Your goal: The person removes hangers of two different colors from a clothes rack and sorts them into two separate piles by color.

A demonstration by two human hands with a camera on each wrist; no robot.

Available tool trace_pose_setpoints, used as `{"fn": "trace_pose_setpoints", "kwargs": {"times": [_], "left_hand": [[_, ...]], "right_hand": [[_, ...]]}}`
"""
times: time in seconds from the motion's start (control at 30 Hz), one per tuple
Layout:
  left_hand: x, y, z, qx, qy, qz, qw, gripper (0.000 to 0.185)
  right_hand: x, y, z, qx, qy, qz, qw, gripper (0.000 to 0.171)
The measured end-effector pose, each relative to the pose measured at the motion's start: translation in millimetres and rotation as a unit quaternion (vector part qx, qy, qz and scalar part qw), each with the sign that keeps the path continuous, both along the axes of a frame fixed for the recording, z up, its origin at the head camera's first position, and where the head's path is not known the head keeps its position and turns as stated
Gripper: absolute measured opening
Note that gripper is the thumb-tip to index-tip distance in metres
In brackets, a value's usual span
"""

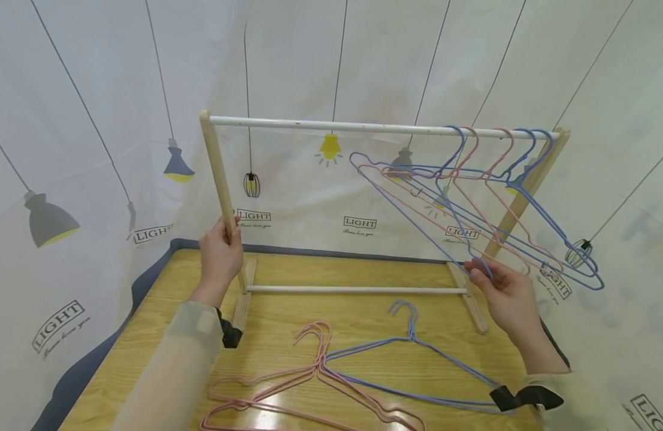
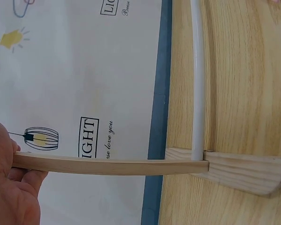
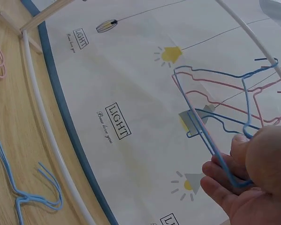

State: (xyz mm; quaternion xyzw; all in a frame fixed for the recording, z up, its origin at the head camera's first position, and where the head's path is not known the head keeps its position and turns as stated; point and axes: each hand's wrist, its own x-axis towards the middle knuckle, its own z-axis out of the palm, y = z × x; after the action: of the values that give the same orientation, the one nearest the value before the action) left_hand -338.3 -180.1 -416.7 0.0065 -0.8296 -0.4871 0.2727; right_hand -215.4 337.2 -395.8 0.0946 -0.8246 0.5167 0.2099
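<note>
A small clothes rack has a white top rail [image 1: 331, 126] between wooden posts. My left hand [image 1: 220, 254] grips the left post [image 1: 218, 167]; in the left wrist view, fingers wrap round that wood [image 2: 107, 165]. On the rail's right half hang several wire hangers, blue and pink. With thumb and fingers, my right hand [image 1: 506, 299] holds the lower right corner of the leftmost blue hanger [image 1: 412, 219], whose hook stays over the rail. The right wrist view shows this blue corner between thumb and fingers, pink hangers [image 3: 215, 101] close behind.
Pink hangers [image 1: 318, 362] lie overlapping on the wooden table [image 1: 164, 359] in front of the rack, with blue hangers [image 1: 412, 338] to their right. A white lower bar [image 1: 353, 290] joins the rack's feet. Behind stands a white sheet printed with lamps.
</note>
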Motion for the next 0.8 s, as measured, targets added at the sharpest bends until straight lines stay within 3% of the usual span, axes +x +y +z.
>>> {"fn": "trace_pose_setpoints", "kwargs": {"times": [0.17, 0.37, 0.6, 0.8], "left_hand": [[0.4, -0.1, -0.1, 0.0, 0.004, 0.001, 1.0, 0.031], [-0.7, 0.2, -0.4, -0.005, 0.004, 0.005, 1.0, 0.031], [0.2, 0.1, 1.2, -0.007, 0.008, 0.003, 0.9999, 0.03], [1.2, 0.3, 0.0, -0.007, -0.001, 0.0, 1.0, 0.032]], "right_hand": [[-2.4, -10.7, 1.2, -0.091, 0.033, 0.051, 0.994, 0.037], [-1.5, -20.5, 4.6, -0.166, 0.098, 0.066, 0.979, 0.031], [3.1, -25.0, 15.9, -0.151, 0.168, 0.091, 0.97, 0.031], [10.5, -27.5, 31.0, -0.14, 0.179, 0.056, 0.972, 0.031]]}}
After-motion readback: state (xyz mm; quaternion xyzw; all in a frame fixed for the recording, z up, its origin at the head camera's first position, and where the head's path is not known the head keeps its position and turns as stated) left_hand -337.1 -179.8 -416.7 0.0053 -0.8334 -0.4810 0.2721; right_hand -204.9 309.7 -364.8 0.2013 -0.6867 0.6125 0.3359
